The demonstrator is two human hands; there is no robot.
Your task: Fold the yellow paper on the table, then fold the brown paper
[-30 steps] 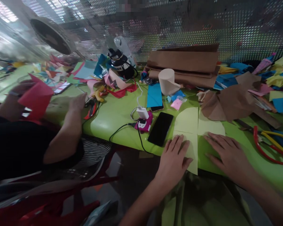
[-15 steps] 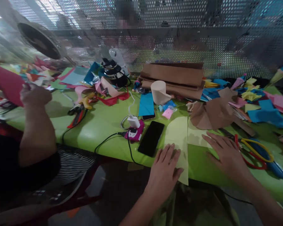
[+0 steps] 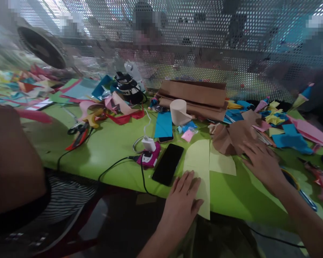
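Head view, left hand: the left hand (image 3: 181,202) lies palm down with its grip spread, fingers flat on the long yellow sheet (image 3: 200,157), pinching nothing.
Head view, right hand: the right hand (image 3: 263,165) reaches over the crumpled brown paper (image 3: 228,138), fingers parted; whether they touch it cannot be told.
Yellow sheets: the long one, rounded at its upper left, lies on the green bench (image 3: 118,143) with its lower corner at the near edge; the smaller yellow piece (image 3: 222,163) sits along its right side, partly under the brown paper.
Slip risk: that lower corner could bend or drag if the wearer's body pushes against the edge.
Shift risk: pulling the brown paper sideways could carry the smaller piece along, since the two overlap.
Phone: the black phone (image 3: 168,165) lies just left of the long sheet; a leftward sweep of the left hand could knock it.
Cable: the black cable (image 3: 142,179) hangs over the edge from the purple power block (image 3: 150,157); a snag could tug the block into the phone.
Right forearm: a yellow-and-blue tool (image 3: 290,178) is half hidden behind it and could be bumped unseen.
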